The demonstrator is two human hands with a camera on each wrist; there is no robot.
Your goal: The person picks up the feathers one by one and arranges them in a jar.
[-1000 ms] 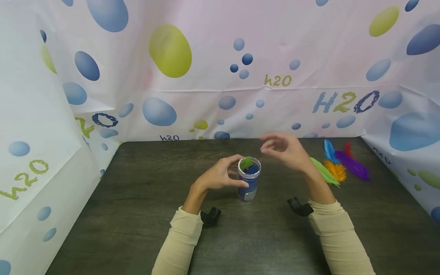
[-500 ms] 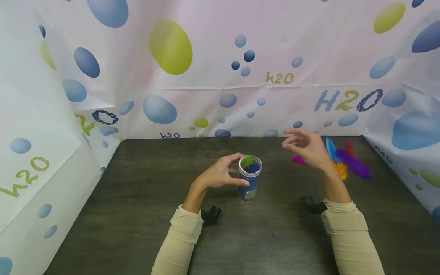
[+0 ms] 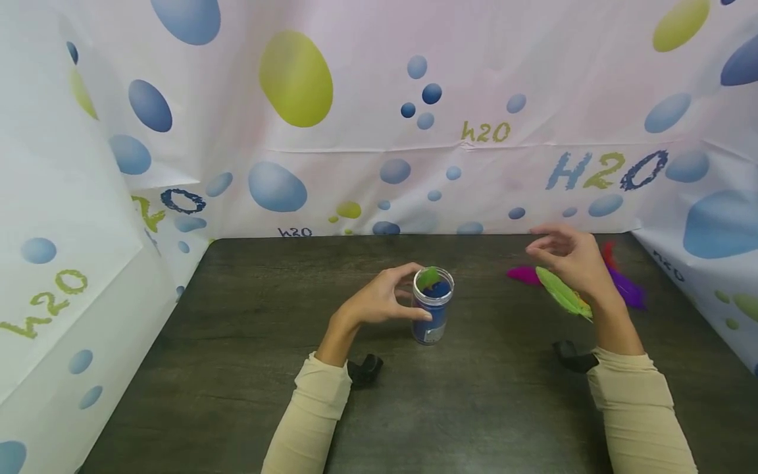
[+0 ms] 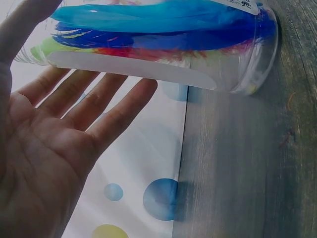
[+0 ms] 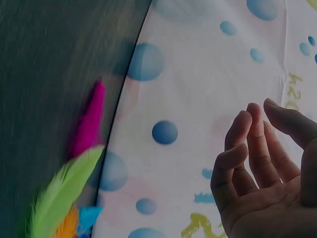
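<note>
A clear jar [image 3: 435, 322] stands upright on the table, its top uncovered. Inside it are feathers in light blue, dark blue, red and green, seen through the wall in the left wrist view. My left hand [image 3: 379, 297] holds the jar from the left, thumb in front and fingers behind. To the right, my right hand [image 3: 568, 260] is raised with loosely bent fingers and nothing in them. It is over a pile of loose feathers: a green feather [image 3: 562, 293], a magenta feather [image 3: 524, 275], a purple feather [image 3: 629, 289] and a red feather [image 3: 609, 255]. The hand partly hides the pile.
An orange feather [image 5: 68, 225] and a blue feather [image 5: 89, 218] peek out beneath the green one in the right wrist view. The dark wooden table [image 3: 474, 408] ends at the back against a patterned sheet [image 3: 355, 85]. Black wrist mounts sit on both forearms.
My right hand has moved away from the jar to the right, to above the feather pile. The left hand stays at the jar.
</note>
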